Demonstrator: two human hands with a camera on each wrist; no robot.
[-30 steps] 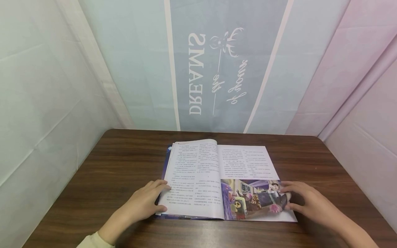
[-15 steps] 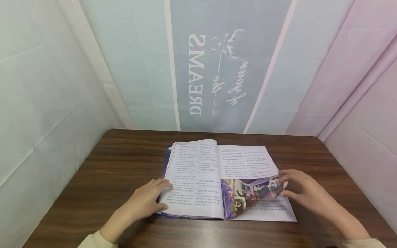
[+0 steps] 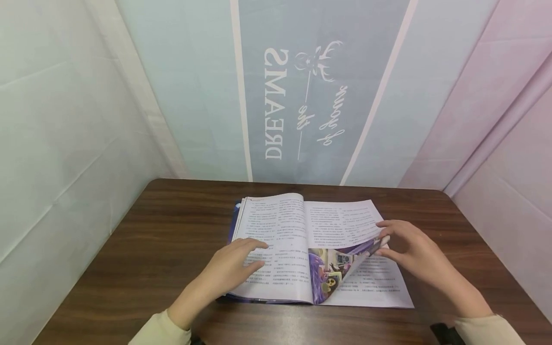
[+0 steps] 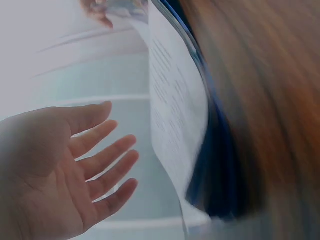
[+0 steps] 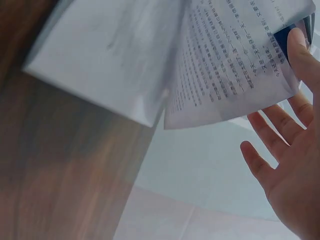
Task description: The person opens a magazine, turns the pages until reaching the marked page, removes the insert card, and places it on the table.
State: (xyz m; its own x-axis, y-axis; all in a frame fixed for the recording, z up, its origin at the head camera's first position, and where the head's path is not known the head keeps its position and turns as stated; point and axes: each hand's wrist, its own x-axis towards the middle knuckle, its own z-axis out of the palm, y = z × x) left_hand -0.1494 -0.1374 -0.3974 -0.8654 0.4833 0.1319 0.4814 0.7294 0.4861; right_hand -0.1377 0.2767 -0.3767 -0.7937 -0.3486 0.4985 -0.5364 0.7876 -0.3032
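An open magazine (image 3: 276,225) lies on the wooden table, text on its left page. On its right side, a page with a colourful picture (image 3: 329,268) curls up from the near corner, baring printed text below. My right hand (image 3: 416,247) pinches the edge of that lifted page between thumb and fingers; the right wrist view shows the thumb on the page (image 5: 225,65). Over the left page hovers my left hand (image 3: 235,266), fingers spread and holding nothing. In the left wrist view the left hand (image 4: 70,170) is apart from the magazine (image 4: 175,95).
The brown wooden table (image 3: 164,230) extends around the magazine. Behind it hangs a pale blue-green cloth backdrop (image 3: 207,96) with white lettering. White cloth walls (image 3: 56,143) stand at both sides.
My right hand has drawn the page's corner leftward and away from me, curling it further over. My left hand has left the magazine's left edge and moved right, above the left page.
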